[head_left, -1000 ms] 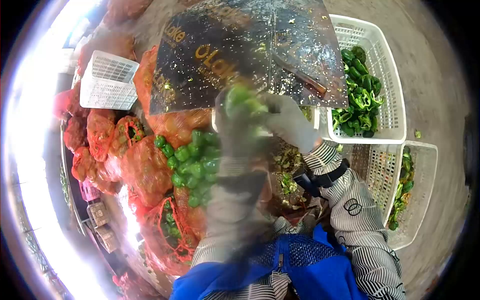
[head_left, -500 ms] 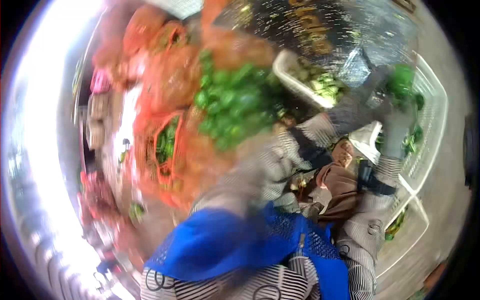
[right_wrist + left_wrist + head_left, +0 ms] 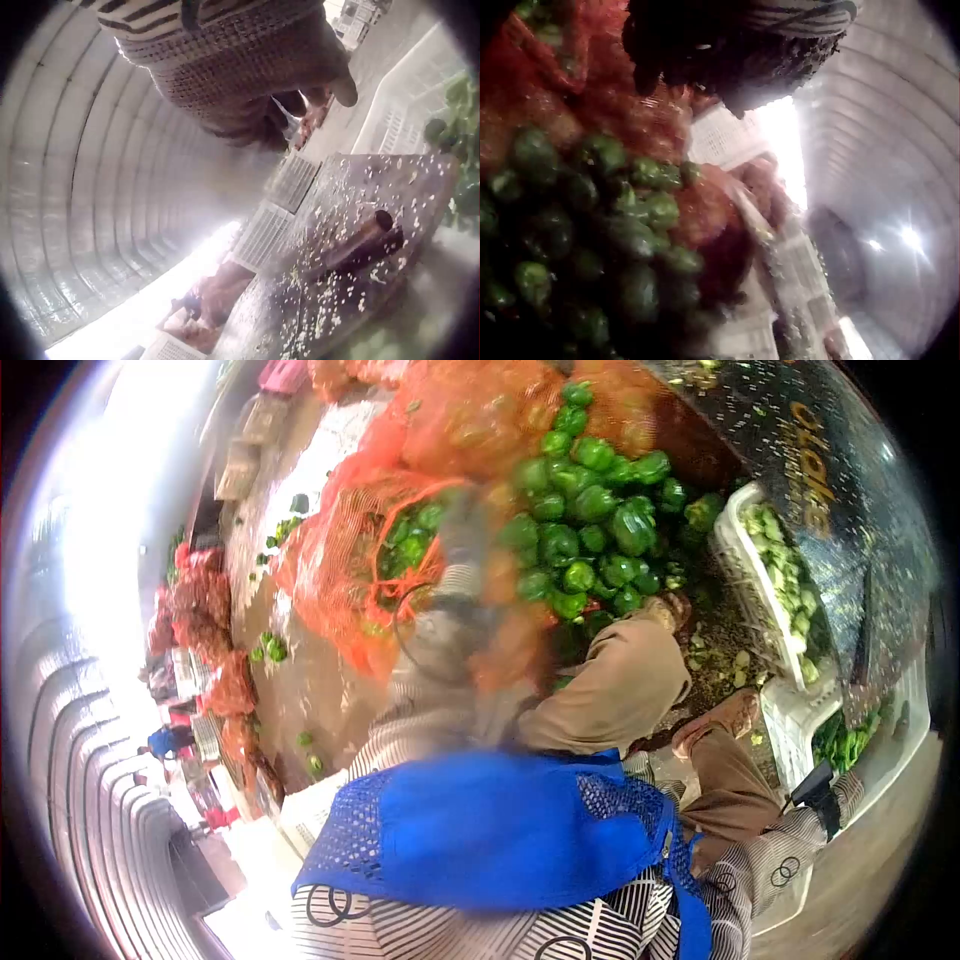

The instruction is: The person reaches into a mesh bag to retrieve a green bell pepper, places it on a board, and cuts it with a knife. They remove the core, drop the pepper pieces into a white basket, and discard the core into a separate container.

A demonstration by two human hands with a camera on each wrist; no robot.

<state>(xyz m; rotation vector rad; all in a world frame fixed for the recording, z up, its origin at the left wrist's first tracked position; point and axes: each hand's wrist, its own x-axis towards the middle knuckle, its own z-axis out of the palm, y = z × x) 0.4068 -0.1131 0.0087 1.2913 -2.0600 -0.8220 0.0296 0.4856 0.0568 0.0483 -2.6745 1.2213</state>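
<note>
My gloved left hand (image 3: 465,525) is blurred, reaching over the open mouth of a red mesh bag (image 3: 340,530) beside a pile of green bell peppers (image 3: 600,510). In the left wrist view, the dark glove (image 3: 727,52) hangs above the peppers (image 3: 630,232) with nothing seen in its fingers. The gloved right hand (image 3: 247,82) has loosely bent fingers and holds nothing. It is above a dark board (image 3: 300,300) strewn with pale seeds, where a knife with a brown handle (image 3: 367,232) lies. The head view does not show this hand.
A white crate (image 3: 740,550) of pale green pieces stands beside the board (image 3: 780,450). Another white crate (image 3: 915,700) with cut green peppers is at the right. Stray peppers (image 3: 270,648) lie on the floor at left. My legs (image 3: 610,690) are just below the pile.
The head view has swung left. The right hand held a green pepper over the crate half a second ago and now holds nothing. My left hand has moved away leftward to the peppers.
</note>
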